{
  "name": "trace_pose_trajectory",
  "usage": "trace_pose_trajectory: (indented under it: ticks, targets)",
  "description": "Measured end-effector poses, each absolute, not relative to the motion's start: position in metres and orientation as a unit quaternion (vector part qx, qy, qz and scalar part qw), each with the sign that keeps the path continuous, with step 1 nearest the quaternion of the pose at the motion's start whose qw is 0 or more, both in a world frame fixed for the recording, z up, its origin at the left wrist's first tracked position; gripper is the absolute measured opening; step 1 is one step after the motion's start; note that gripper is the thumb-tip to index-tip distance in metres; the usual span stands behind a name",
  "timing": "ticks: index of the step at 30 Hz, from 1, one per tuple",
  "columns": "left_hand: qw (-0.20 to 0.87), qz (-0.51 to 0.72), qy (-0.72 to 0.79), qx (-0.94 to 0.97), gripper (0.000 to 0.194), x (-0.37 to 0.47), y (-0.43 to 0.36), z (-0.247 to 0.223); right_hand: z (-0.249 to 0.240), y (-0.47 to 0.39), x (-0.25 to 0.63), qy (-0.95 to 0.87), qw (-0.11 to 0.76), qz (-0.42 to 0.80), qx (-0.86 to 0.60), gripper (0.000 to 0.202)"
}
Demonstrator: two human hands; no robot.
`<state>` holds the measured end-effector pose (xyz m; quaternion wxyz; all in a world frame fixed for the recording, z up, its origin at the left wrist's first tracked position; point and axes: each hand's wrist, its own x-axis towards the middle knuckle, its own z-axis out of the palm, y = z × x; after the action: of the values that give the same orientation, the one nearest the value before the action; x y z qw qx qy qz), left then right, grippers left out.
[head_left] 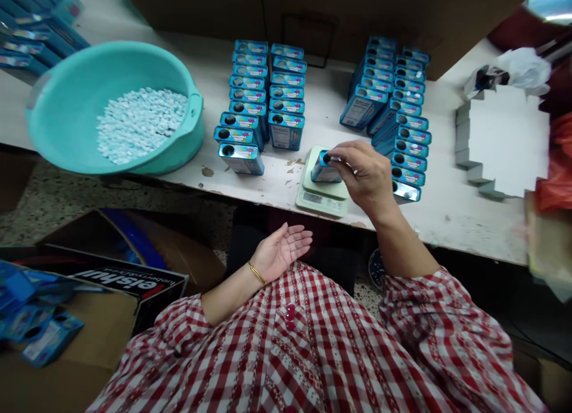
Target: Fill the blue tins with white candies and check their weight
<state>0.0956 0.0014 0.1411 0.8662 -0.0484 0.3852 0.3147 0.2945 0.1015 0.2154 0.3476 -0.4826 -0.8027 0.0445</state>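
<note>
A small blue box (325, 173) with a dark round hole in its top stands on a pale green scale (322, 202) near the table's front edge. My right hand (367, 173) is over the box, its fingers pinched at the hole; whatever they may hold is too small to make out. Palm up, my left hand (286, 250) rests above my lap with fingers stretched out and nothing in it. Rows of similar blue boxes (286, 132) stand left of the scale, and more rows (409, 148) stand to its right.
A turquoise tub (179, 154) with many small white pieces (138, 124) sits at the left of the table (205, 183). Stacked white cartons (509, 142) lie at the right. Below left, an open cardboard box (102, 329) holds blue boxes. A large brown carton (214, 14) stands behind.
</note>
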Motion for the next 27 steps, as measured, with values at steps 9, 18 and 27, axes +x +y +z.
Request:
trace_pose_trajectory:
  ticks: [9, 18, 27]
  targets:
    - [0.861, 0.318, 0.394, -0.047, 0.033, 0.089, 0.002, 0.138, 0.22, 0.078, 0.328, -0.708, 0.415, -0.081, -0.566, 0.023]
    - [0.855, 0.329, 0.398, -0.053, 0.033, 0.085, 0.0, 0.135, 0.203, 0.097, 0.336, -0.79, 0.278, 0.004, -0.547, 0.056]
    - [0.845, 0.339, 0.408, -0.065, 0.035, 0.077, 0.002, 0.13, 0.195, 0.105, 0.329, -0.808, 0.239, 0.052, -0.536, 0.06]
